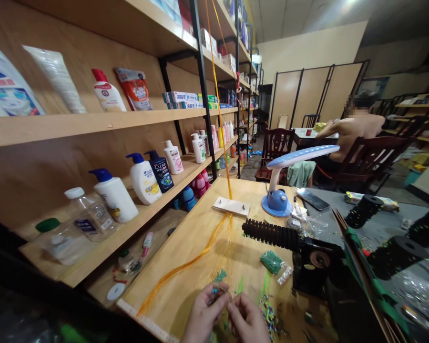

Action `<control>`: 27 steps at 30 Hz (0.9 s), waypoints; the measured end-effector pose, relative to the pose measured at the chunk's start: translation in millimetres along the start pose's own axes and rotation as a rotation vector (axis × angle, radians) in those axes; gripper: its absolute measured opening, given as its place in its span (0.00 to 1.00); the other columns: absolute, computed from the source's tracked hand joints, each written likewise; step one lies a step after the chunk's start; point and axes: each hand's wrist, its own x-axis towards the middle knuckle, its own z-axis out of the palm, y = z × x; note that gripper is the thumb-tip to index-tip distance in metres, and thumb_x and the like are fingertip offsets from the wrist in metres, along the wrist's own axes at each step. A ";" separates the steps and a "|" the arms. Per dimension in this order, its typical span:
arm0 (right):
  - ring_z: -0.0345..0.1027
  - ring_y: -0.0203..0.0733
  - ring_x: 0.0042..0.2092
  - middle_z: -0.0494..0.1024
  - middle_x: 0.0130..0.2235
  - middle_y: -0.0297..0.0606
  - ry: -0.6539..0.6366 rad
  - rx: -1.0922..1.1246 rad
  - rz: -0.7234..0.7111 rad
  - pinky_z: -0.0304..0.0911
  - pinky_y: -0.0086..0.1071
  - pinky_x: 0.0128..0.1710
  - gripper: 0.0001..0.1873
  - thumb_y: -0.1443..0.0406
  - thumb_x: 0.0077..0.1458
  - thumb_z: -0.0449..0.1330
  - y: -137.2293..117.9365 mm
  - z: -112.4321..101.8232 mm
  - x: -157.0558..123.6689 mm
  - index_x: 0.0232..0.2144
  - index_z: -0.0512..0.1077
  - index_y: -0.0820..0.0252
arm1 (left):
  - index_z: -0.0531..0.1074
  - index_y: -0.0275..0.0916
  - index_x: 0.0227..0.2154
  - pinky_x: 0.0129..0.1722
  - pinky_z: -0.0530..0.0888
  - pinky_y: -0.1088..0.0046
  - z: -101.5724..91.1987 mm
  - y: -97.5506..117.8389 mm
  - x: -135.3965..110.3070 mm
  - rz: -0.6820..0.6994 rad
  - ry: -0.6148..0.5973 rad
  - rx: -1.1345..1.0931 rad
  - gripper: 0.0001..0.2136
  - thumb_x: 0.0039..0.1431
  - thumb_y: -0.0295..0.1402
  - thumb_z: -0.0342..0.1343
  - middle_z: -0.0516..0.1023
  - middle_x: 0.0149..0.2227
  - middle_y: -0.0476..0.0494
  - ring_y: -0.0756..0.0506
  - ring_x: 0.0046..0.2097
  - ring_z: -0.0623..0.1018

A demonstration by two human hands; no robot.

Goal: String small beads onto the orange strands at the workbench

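Observation:
My left hand [206, 312] is at the bottom middle of the head view, its thumb and fingers pinched on a fine thread. Close beside it, my right hand [248, 317] pinches too, apparently on the same thread; the tips partly hide it. A teal bit shows at my left fingers. Just beyond lie small teal beads [220, 275]. A bundle of orange threads [186, 263] runs from under a pale clamping plate [231, 206] and curves to the table's left edge. Loose multicoloured bits [269, 314] lie right of my right hand, near bright green strands.
A bag of green beads [270, 262] lies beside a black ribbed roller [271, 234] on a dark device. Behind stand a blue desk lamp [277, 202] and a phone [312, 199]. Shelves with bottles [145, 178] line the left. A person [361, 121] sits at another table.

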 end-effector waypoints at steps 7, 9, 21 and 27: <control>0.65 0.38 0.25 0.72 0.23 0.31 -0.061 -0.070 -0.012 0.58 0.29 0.27 0.24 0.45 0.51 0.61 -1.2 -10.7 2.1 0.32 0.71 0.60 | 0.78 0.36 0.31 0.21 0.60 0.79 -3.2 14.4 1.8 0.016 -0.049 0.057 0.20 0.37 0.45 0.72 0.76 0.23 0.51 0.53 0.22 0.65; 0.64 0.37 0.25 0.69 0.21 0.30 -0.035 -0.123 -0.027 0.57 0.28 0.27 0.21 0.47 0.52 0.61 -0.9 -10.5 4.7 0.25 0.68 0.59 | 0.78 0.36 0.30 0.21 0.60 0.78 -3.9 17.4 3.9 0.023 -0.065 0.066 0.20 0.38 0.45 0.72 0.75 0.22 0.52 0.53 0.22 0.65; 0.64 0.38 0.24 0.71 0.20 0.32 -0.023 -0.219 -0.052 0.57 0.29 0.26 0.19 0.51 0.53 0.61 -7.0 -14.1 14.5 0.22 0.67 0.59 | 0.77 0.35 0.32 0.22 0.61 0.77 -4.1 25.7 11.5 0.052 -0.135 0.095 0.19 0.41 0.43 0.71 0.74 0.24 0.51 0.52 0.24 0.67; 0.67 0.39 0.26 0.75 0.24 0.34 -0.037 -0.191 -0.095 0.60 0.30 0.28 0.17 0.52 0.53 0.61 -16.2 -14.3 14.0 0.32 0.73 0.61 | 0.77 0.35 0.35 0.21 0.61 0.78 -1.9 28.2 11.8 0.052 -0.150 0.075 0.21 0.40 0.44 0.71 0.74 0.24 0.51 0.52 0.24 0.67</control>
